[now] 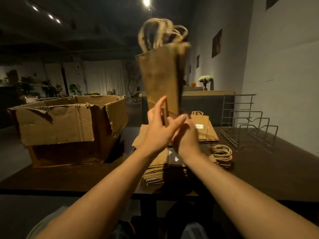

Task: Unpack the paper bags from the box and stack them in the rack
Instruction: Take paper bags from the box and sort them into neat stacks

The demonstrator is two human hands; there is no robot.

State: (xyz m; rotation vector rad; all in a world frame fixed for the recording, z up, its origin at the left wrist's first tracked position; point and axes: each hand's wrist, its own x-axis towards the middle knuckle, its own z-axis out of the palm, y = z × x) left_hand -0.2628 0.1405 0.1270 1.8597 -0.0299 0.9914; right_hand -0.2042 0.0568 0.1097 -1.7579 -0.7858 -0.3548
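Observation:
An upright bundle of brown paper bags (160, 80), its rope handles blurred at the top, is lifted above the table between both hands. My left hand (157, 131) presses its straight fingers against the bundle's lower left side. My right hand (188, 137), blurred, holds the bundle's bottom edge from the right. The torn cardboard box (69, 121) stands open at the left. A grey wire rack (250, 125) with nothing in it stands at the right. Flat stacks of bags (160, 171) lie under my hands, and another stack of bags (205, 130) lies behind them.
The dark table (259, 169) carries everything. Rope handles (221, 155) of a flat stack stick out right of my right wrist. A counter with a vase (205, 81) stands behind, and a white wall runs along the right.

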